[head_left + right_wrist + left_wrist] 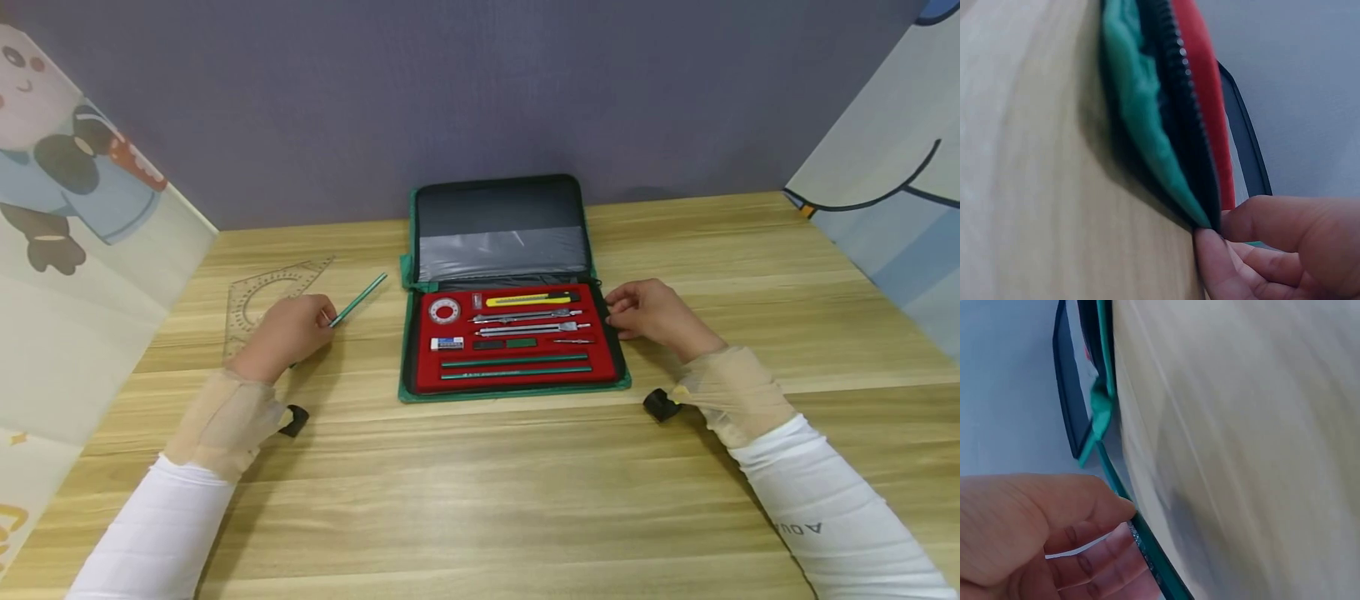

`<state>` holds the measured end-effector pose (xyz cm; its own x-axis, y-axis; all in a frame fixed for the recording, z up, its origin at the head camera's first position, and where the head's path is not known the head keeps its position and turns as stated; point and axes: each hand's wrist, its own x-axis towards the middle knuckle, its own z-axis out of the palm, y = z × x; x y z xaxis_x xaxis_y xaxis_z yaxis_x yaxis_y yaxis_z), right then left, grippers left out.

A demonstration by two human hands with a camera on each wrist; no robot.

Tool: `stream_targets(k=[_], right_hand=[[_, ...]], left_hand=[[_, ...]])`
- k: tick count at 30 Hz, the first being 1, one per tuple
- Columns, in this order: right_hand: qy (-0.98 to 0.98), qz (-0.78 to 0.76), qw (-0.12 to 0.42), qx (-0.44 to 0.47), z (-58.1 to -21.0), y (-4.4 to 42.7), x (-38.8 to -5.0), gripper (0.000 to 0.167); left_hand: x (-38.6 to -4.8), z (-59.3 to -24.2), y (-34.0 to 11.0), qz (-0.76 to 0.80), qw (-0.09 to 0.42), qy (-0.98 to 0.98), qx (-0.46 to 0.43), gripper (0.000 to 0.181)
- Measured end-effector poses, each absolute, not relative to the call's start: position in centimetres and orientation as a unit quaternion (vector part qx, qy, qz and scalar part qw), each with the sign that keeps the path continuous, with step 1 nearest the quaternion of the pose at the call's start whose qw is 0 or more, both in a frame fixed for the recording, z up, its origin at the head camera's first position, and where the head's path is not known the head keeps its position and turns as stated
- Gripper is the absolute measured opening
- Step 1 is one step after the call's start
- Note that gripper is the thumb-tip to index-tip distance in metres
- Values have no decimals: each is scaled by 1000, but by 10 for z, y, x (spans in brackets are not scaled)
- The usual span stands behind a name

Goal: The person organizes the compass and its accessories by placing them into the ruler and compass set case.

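The left hand (288,333) pinches a green pencil (359,300) about midway along it, toward the table's (487,500) left edge, with the far end slanting toward the case (498,207). That midway pinch seems sound: light finger pressure should keep the shaft level, and turning it parallel to the two pencils (514,361) at the insert's (603,367) near edge would suit that layout. The right hand (656,315) grips the case's zipped right rim between thumb and fingers, which ought to steady it if kept from lifting. The open case lies near the table's far edge, its insert also carrying a yellow cutter (532,300), an eraser (447,343) and metal compasses (528,316). A green tab (407,271) sticks out from its left side near the pencil's tip and could snag it. A clear set square (242,308) lies partly behind the left hand, near the table's far left corner.
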<state>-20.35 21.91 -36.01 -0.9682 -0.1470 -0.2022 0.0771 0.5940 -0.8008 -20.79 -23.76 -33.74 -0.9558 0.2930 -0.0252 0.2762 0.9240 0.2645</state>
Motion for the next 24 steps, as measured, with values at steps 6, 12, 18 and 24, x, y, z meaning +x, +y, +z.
stream_targets(k=[6,12,18,24], right_hand=[[887,-444,124,-20,-360,219,-203,37],[886,-446,121,-22,-360,219,-204,36],[888,-444,122,-20,-360,218,-204,37],[884,-452,121,-22,-361,219,-203,37]], left_hand=[[-203,-333,-223,140,14,975,172,17],[-197,-330,-205,141,-3,970,200,14],[-191,-324,-187,131,-5,964,230,16],[-186,-321,-169,125,-15,959,254,17]])
